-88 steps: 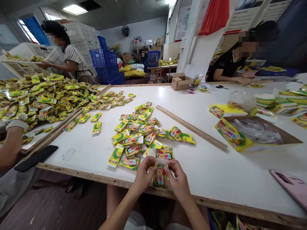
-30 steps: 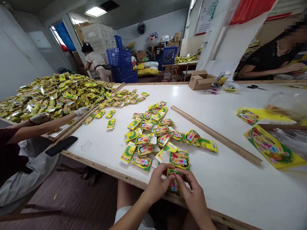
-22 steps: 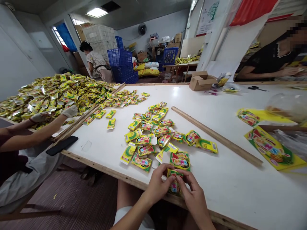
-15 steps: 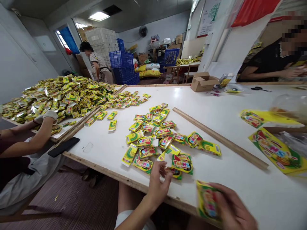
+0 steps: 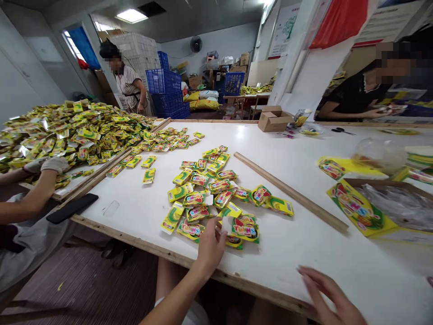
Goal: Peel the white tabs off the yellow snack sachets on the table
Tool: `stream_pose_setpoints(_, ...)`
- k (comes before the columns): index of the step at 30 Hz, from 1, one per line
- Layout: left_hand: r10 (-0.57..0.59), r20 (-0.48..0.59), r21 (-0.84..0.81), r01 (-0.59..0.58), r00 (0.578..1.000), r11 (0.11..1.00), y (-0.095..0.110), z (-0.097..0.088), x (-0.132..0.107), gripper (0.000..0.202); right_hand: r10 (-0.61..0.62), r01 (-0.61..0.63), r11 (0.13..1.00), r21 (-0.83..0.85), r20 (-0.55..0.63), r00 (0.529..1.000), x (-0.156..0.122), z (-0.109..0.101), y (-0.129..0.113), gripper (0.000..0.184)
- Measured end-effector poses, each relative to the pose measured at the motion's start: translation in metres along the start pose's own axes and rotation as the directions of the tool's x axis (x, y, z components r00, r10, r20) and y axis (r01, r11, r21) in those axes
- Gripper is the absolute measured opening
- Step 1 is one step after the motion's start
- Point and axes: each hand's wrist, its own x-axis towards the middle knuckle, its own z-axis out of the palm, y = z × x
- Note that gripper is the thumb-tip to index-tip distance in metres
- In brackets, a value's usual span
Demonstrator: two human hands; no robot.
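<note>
A loose pile of small yellow-and-green TWINS boxes [image 5: 198,198] lies on the white table before me. My left hand [image 5: 211,246] is at the pile's near edge. Its thumb and fingers close on the white end flap of one TWINS box [image 5: 245,228], which rests on others. To the right, near the table's front edge, my right hand [image 5: 333,298] has its fingers apart and nothing visible in it. It is partly cut off by the bottom of the view.
A wooden strip [image 5: 291,192] lies right of the pile. Further right stands an open TWINS display carton [image 5: 360,207] with clear plastic inside. Scissors [image 5: 343,131] and a cardboard box [image 5: 274,119] sit at the back. A gloved co-worker's hands [image 5: 54,165] touch a large heap [image 5: 77,131] at left.
The TWINS box that was in my right hand is out of sight, and that hand is now empty. My left hand has closed on a box flap. The view has shifted right.
</note>
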Motion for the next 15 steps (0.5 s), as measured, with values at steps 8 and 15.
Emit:
stream_pose_setpoints(8, 0.068, 0.006, -0.120, -0.067, 0.998, 0.990, 0.001, -0.001, -0.008, 0.026, -0.356, 0.362, 0.932, 0.019, 0.245, 0.902, 0.055, 0.115, -0.060, 0.041)
stream_pose_setpoints(15, 0.117, -0.082, -0.151, -0.128, 0.990, 0.980, 0.010, -0.004, -0.013, 0.012, -0.204, 0.175, 0.972, 0.156, 0.200, 0.958, 0.029, 0.100, -0.056, 0.032)
